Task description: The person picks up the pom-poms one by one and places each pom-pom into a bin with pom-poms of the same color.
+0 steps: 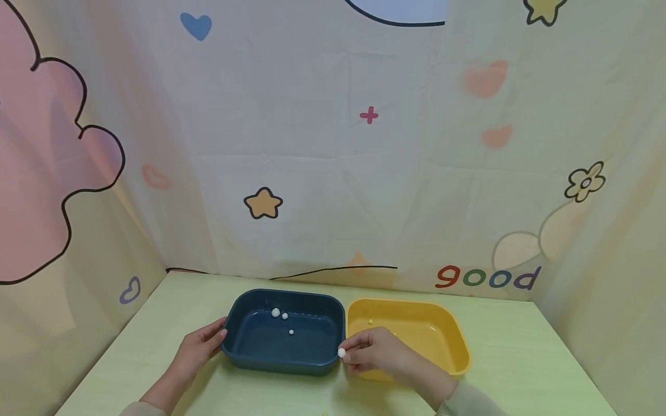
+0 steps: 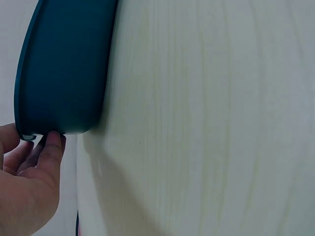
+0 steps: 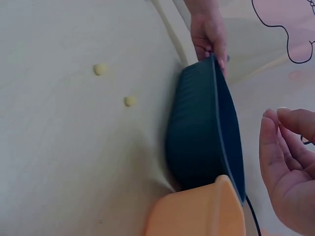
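A dark blue basin (image 1: 283, 367) stands on the table, with several small white balls (image 1: 276, 312) on its floor. At the basin's left end, my left hand (image 1: 195, 346) grips the rim, its fingertips tucked against the edge in the left wrist view. My right hand (image 1: 377, 352) pinches a white ball (image 1: 341, 352) between thumb and fingers near the basin's front right corner. In the right wrist view the fingers (image 3: 269, 142) mostly hide that ball. Just right of the blue basin is a yellow basin (image 1: 458, 341), partly covered by my right hand, with a tiny yellow ball (image 1: 370, 322) inside.
Two yellowish balls (image 3: 99, 69) lie on the tabletop in the right wrist view, in front of the blue basin. A printed curtain (image 1: 312, 115) rises behind the table (image 1: 525, 358) and at both sides.
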`<state>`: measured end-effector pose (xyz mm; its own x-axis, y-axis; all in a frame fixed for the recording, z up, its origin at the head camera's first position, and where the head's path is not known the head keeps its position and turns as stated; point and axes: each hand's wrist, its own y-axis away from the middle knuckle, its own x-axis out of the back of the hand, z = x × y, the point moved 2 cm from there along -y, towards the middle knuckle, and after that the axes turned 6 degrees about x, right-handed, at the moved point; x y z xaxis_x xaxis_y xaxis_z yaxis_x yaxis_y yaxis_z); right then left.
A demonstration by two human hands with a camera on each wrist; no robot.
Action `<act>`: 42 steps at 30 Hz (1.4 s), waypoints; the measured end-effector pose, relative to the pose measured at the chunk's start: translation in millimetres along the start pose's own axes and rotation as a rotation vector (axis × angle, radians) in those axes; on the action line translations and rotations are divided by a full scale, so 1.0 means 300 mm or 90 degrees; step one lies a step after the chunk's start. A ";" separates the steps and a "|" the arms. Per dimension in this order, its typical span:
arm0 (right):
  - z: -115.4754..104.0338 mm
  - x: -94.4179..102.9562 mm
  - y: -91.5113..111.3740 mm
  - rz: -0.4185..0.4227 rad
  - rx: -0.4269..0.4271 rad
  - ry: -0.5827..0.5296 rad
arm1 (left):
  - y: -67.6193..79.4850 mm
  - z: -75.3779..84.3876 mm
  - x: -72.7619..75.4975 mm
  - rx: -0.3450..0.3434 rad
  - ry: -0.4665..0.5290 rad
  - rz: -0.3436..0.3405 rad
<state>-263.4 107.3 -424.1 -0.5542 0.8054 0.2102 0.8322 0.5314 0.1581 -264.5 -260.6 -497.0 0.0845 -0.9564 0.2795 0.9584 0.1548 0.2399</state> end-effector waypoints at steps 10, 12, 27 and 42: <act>-0.119 0.038 -0.074 -0.043 0.012 0.017 | 0.001 -0.001 0.002 0.003 0.004 0.003; -0.138 0.044 -0.094 -0.055 0.020 0.015 | 0.002 -0.001 0.001 0.002 0.005 0.004; -0.236 0.043 -0.278 -0.091 0.015 0.074 | -0.003 -0.002 -0.001 0.005 0.000 0.015; -0.210 0.042 -0.433 -0.135 -0.022 0.124 | 0.004 0.002 0.000 0.004 -0.002 0.012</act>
<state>-379.6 31.9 -381.3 -0.7109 0.6101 0.3499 0.6986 0.6702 0.2506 -263.4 -260.1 -496.1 0.1016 -0.9526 0.2868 0.9548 0.1744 0.2407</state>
